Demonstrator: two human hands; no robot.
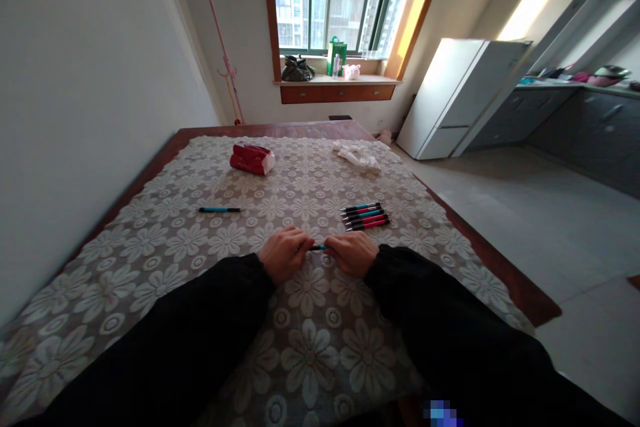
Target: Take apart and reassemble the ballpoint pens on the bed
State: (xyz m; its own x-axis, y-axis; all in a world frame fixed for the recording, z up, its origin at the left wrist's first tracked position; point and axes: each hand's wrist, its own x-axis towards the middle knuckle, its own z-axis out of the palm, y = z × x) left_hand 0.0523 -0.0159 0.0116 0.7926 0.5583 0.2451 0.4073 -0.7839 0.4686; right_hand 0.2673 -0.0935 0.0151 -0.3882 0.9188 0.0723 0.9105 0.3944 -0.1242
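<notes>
My left hand (283, 254) and my right hand (353, 253) meet over a floral lace tablecloth (165, 247), each closed on one end of a teal pen (318, 247); only a short piece shows between the fingers. Just beyond my right hand lies a row of several pens (365, 216) in teal and pink, side by side. A single teal pen (219, 210) lies alone farther left. Both arms wear black sleeves.
A red tissue pack (252, 159) and a crumpled white tissue (357, 155) lie at the far end of the wooden table (505, 273). A white wall runs along the left. A white fridge (460, 97), grey cabinets and a window sill with bags stand beyond.
</notes>
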